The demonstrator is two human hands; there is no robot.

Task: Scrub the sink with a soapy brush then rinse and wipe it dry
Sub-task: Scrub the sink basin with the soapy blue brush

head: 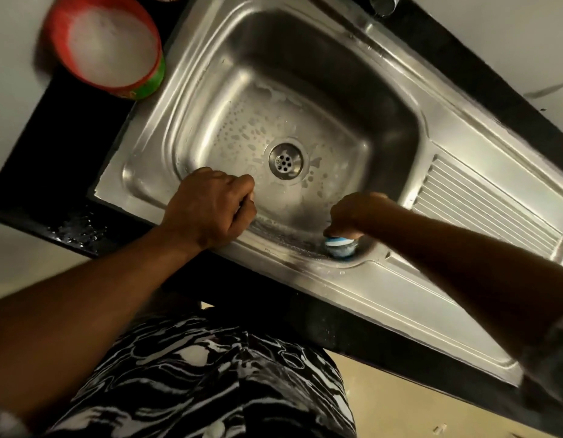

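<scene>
- Red bowl (112, 49) of suds stands on counter (68, 147), left of sink (305, 74)
- Left hand (210, 210), fingers curled on nothing, rests on near rim
- Right hand (356, 213) wraps fingers round brush (340, 246) at basin's near right corner; scrubbing underway, unsoaped far walls judged next

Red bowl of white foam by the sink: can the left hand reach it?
Probably yes: the left hand holds nothing, and only bare steel sink rim separates it from the red bowl.
</scene>
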